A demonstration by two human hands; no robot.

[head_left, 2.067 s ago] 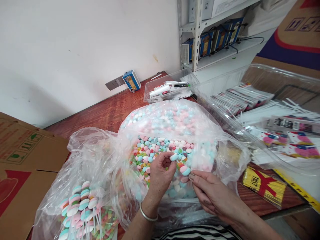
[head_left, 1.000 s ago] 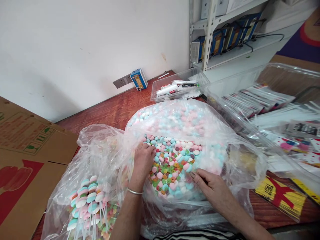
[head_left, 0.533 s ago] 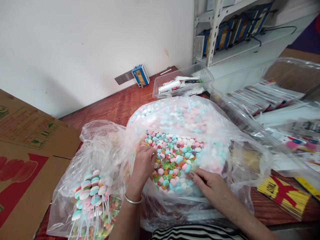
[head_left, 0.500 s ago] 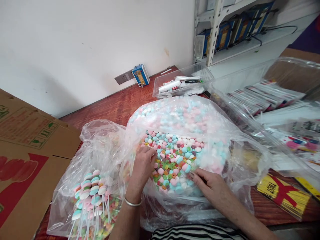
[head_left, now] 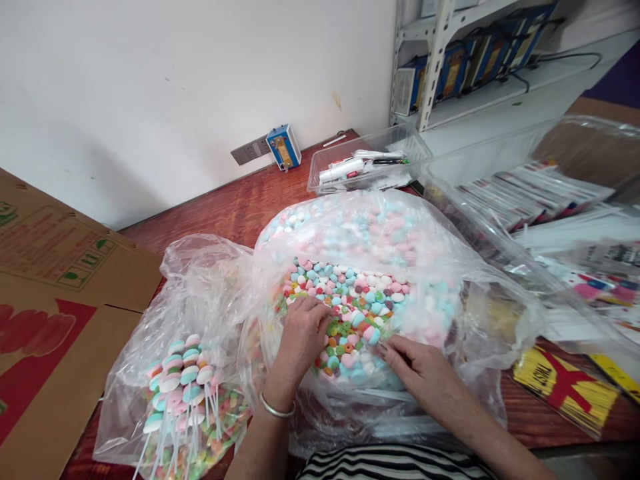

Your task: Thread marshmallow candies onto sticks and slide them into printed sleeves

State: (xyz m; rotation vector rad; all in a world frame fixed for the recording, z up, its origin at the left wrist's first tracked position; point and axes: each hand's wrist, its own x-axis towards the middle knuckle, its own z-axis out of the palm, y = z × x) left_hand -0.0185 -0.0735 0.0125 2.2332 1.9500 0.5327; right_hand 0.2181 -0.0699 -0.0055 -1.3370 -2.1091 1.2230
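Observation:
A large clear plastic bag [head_left: 320,247] lies open before me, full of pastel pink, blue and white marshmallow-like candies [head_left: 345,279] and small coloured ring gummies [head_left: 345,328]. My left hand [head_left: 303,333], with a bangle at its wrist, reaches in over the candies. Its fingers curl downward, and what they hold, if anything, is hidden. At the bag's near right side, my right hand [head_left: 417,363] has thumb and fingers pinched together beside a pink-and-blue candy [head_left: 371,335]; I cannot make out what is between them.
Left of the bag, candy skewers on white sticks [head_left: 187,383] lie on another plastic bag [head_left: 210,300] of gummies. A cardboard box [head_left: 65,287] stands at left. Clear bins [head_left: 320,175] hold packets behind and right. A yellow packet [head_left: 565,387] lies at right on the wooden table [head_left: 210,207].
My left hand has moved right across the candies, its fingers now over the ring gummies. My right hand stays nearly in place, and the view has shifted slightly.

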